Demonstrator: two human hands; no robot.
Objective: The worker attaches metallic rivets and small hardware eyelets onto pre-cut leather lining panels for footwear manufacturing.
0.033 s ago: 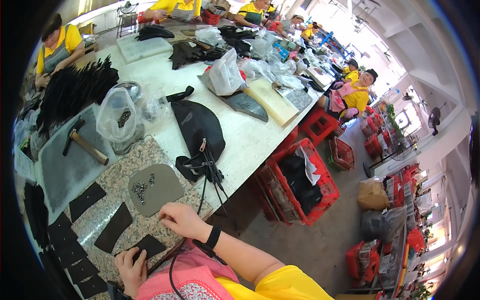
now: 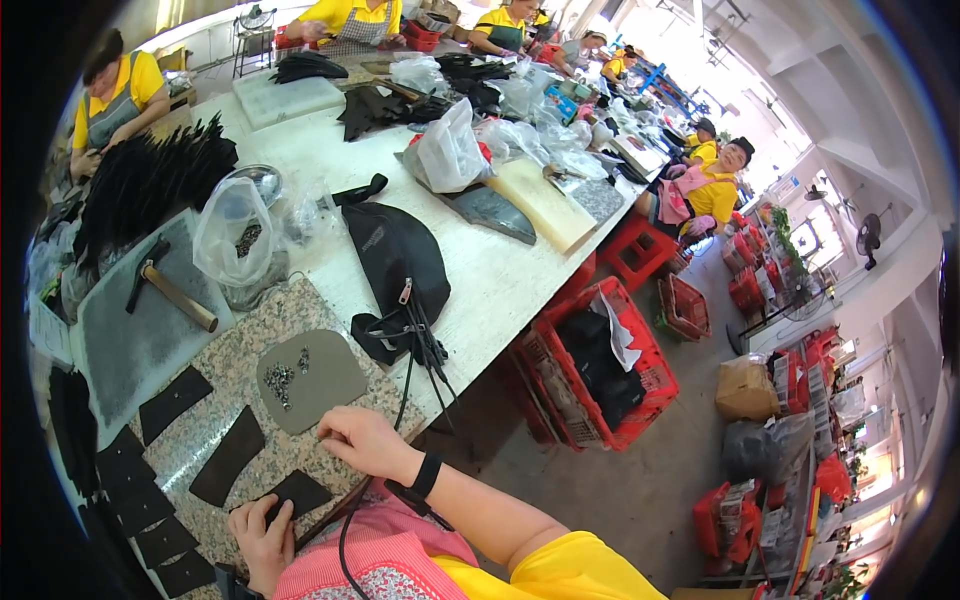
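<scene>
At the lower left my left hand (image 2: 264,540) holds the near edge of a small black leather-like piece (image 2: 302,496) lying on a speckled granite slab (image 2: 215,365). My right hand (image 2: 368,441) is at the slab's near right edge, its fingers curled together; whether anything small is pinched in them is hidden. Just beyond it lies a rounded grey-brown pad (image 2: 330,375) with small metal studs (image 2: 279,381) heaped on it. Two more black pieces, one long (image 2: 228,456) and one smaller (image 2: 175,404), lie flat on the slab. Several overlap at its left edge.
A hammer (image 2: 172,290) rests on a grey board beyond the slab. Near it stands a clear bag (image 2: 236,232) with small metal parts. A black waist bag (image 2: 396,262) with cords lies to the right. Red crates (image 2: 600,365) stand beside the table; co-workers sit farther off.
</scene>
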